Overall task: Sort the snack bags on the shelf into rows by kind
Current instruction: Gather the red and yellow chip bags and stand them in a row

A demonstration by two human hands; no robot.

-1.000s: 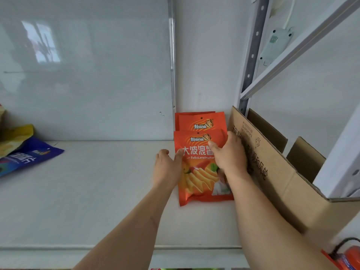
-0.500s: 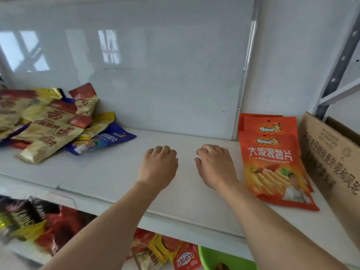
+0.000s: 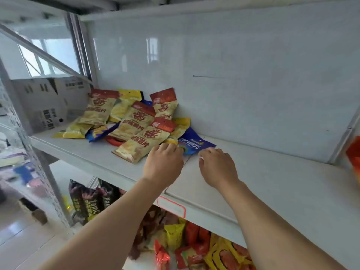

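Where the white shelf (image 3: 272, 184) runs across the view, a loose pile of snack bags (image 3: 134, 121) is seen heaped toward its left end, against the glossy back panel (image 3: 243, 75). Most of the pile is made up of yellow bags with red tops, and a blue bag (image 3: 196, 144) is laid at its right edge. An orange bag (image 3: 353, 154) is glimpsed at the far right, well apart from the pile. Both forearms are stretched forward over the shelf's front edge. The left hand (image 3: 163, 162) is held palm down, its curled fingers touching the nearest yellow bag (image 3: 140, 142), with nothing gripped. The right hand (image 3: 216, 166) is held palm down just beside the blue bag, fingers loosely bent and empty.
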